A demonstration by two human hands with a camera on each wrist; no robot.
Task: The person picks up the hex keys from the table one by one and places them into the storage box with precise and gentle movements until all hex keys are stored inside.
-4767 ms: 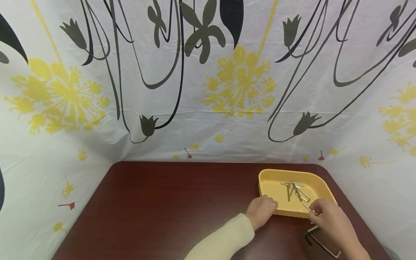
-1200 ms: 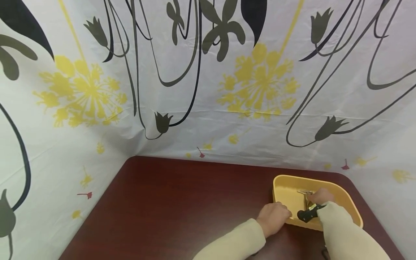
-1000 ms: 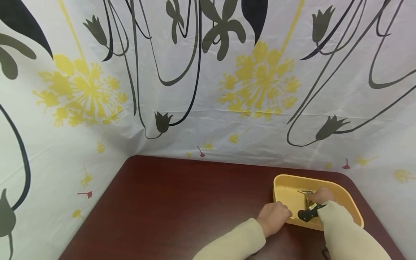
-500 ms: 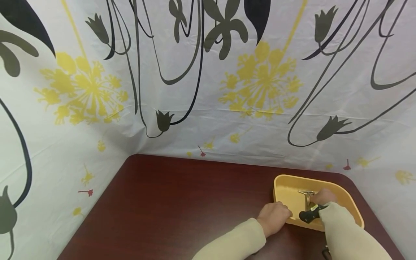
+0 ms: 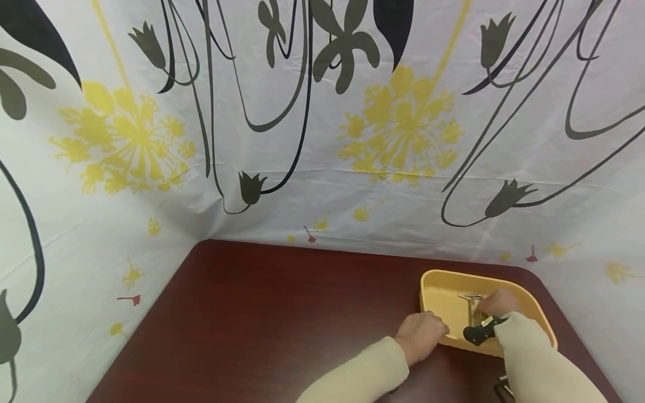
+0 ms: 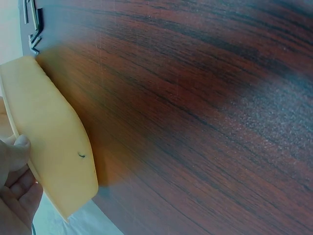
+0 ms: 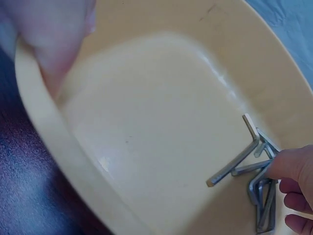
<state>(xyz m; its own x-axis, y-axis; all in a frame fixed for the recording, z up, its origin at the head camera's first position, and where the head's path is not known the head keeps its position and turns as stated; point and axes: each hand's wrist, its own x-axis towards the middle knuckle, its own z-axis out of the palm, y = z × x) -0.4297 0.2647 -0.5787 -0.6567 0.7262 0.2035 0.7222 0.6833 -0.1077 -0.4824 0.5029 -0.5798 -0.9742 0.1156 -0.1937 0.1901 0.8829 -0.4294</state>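
A yellow plastic tray (image 5: 445, 307) stands at the table's right side. My left hand (image 5: 420, 336) grips its near left rim; in the left wrist view the thumb (image 6: 20, 147) lies on the outer wall and the fingers curl over the edge. Inside the tray, my right hand (image 5: 501, 304) is down at a small heap of L-shaped metal hex keys (image 7: 234, 164). Its thumb (image 7: 288, 164) and curled fingers meet at the heap and seem to pinch a hex key, partly hidden by the hand.
More hex keys (image 6: 33, 22) lie on the dark red-brown table (image 5: 282, 313) in front of the tray, partly covered by the right sleeve (image 5: 539, 358) in the head view. A patterned cloth (image 5: 322, 140) hangs behind the table and at its sides.
Several seconds ago my right hand held a hex key over the tray's near edge; now it is inside the tray at the heap. Over the last second both hands have hardly moved.
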